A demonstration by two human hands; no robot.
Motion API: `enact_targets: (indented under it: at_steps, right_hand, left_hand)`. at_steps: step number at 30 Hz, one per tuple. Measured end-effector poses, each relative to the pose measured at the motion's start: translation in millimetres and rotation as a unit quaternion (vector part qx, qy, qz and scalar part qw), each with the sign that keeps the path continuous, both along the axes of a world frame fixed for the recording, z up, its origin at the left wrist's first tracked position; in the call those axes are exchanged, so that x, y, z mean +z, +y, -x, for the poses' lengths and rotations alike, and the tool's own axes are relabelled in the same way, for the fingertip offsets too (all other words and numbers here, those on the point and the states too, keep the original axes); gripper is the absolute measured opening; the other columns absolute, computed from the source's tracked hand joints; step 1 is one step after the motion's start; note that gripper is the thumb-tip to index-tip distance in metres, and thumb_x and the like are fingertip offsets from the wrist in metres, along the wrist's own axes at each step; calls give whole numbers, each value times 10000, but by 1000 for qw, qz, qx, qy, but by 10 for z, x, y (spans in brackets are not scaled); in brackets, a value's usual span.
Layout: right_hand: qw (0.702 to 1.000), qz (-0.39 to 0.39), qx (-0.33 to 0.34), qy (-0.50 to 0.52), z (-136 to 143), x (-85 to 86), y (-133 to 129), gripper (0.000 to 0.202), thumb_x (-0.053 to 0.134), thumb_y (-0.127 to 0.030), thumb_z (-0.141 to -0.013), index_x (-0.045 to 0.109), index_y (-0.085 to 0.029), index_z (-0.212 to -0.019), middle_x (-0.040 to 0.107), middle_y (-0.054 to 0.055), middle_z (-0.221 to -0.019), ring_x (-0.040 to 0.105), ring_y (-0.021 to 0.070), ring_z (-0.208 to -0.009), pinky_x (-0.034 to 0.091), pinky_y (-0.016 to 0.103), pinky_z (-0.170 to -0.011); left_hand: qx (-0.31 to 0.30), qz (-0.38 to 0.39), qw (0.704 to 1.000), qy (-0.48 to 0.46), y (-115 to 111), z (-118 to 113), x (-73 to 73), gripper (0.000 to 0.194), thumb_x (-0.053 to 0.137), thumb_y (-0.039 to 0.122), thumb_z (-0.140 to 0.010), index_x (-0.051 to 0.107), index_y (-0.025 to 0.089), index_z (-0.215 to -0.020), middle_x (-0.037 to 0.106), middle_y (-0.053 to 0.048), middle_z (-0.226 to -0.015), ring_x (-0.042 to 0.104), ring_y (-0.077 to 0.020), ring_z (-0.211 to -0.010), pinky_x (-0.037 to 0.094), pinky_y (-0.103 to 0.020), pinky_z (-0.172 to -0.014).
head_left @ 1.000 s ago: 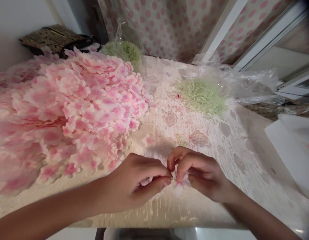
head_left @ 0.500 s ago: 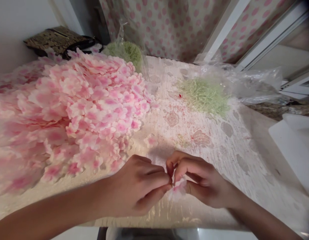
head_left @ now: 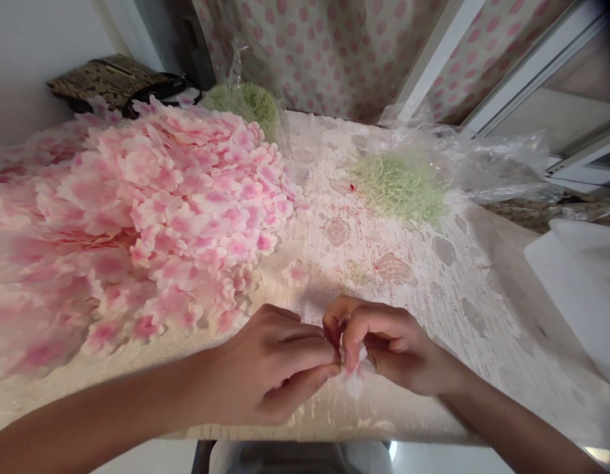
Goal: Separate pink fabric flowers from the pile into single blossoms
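Observation:
Close to the table's front edge, my left hand point(head_left: 289, 372) is closed in a pinch, its fingertips meeting those of my right hand. Whatever lies in that pinch is too small or hidden to make out. My right hand point(head_left: 383, 342) has its fingers curled round a small pale pink artificial flower point(head_left: 355, 382), whose petals poke out below the fingers. One loose pink flower point(head_left: 295, 272) lies flat just beyond my hands. Left of them spreads a big heap of pink artificial flowers point(head_left: 201, 197), white-edged with darker pink centres.
Pale green thread-like strands point(head_left: 401, 187) lie at the back right beside a clear plastic bag point(head_left: 502, 161). Another bundle of green strands point(head_left: 255, 105) sits in plastic behind the heap. A snakeskin-patterned bag point(head_left: 107, 82) is at back left, a white container point(head_left: 571, 296) at right.
My right fingers have curled further over the flower, so less of its petals shows and they hang lower. My left hand stays almost where it was.

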State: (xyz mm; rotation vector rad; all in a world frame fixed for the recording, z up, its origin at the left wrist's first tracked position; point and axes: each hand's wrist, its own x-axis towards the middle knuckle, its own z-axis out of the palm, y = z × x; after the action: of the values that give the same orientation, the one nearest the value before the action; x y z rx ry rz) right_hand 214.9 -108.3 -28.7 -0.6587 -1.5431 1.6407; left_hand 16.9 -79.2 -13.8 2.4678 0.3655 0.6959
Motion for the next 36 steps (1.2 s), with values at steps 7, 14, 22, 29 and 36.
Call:
enact_targets:
  at_steps: [7,14,22,29,36]
  right_hand:
    - [1000,-11,-14,-6,10,-24,-19,69,566,-120,-821,604,-157,-777,540,47,-883,527,124,-780,416,267,-670]
    - [999,31,-2,26,24,-41,-28,45,579,-144,-826,553,-165,-796,516,29,-842,510,128,-813,406,279,-723]
    - [996,76,28,30,49,-71,-28,173,635,-50,-751,532,-168,-823,480,0,-859,481,97,-800,378,245,-730]
    - [993,89,46,63,3,-71,7,111,650,-82,-746,563,-148,-722,516,11,-824,520,118,-800,402,274,-730]
    - [998,43,10,54,13,-83,-31,89,642,-137,-774,571,-160,-727,517,18,-846,522,115,-804,422,268,-727]
  left_hand:
    - [1,1,1000,13,-6,0,-8,173,437,69,-837,562,145,-745,547,16,-580,476,-104,-507,355,-246,-475]
    - [-5,-26,1000,11,-24,6,-58,127,445,78,-841,548,145,-809,579,7,-638,504,-110,-544,396,-247,-518]
    - [7,-50,998,23,-58,-12,-74,193,399,58,-806,551,136,-717,556,-8,-572,499,-132,-523,394,-256,-505]
    - [-18,58,998,8,-31,-28,-14,145,454,108,-855,539,147,-743,528,19,-580,489,-107,-525,379,-240,-518]
    - [-12,85,996,-10,-48,-8,-33,155,442,107,-865,571,133,-784,535,15,-590,486,-93,-529,401,-208,-530]
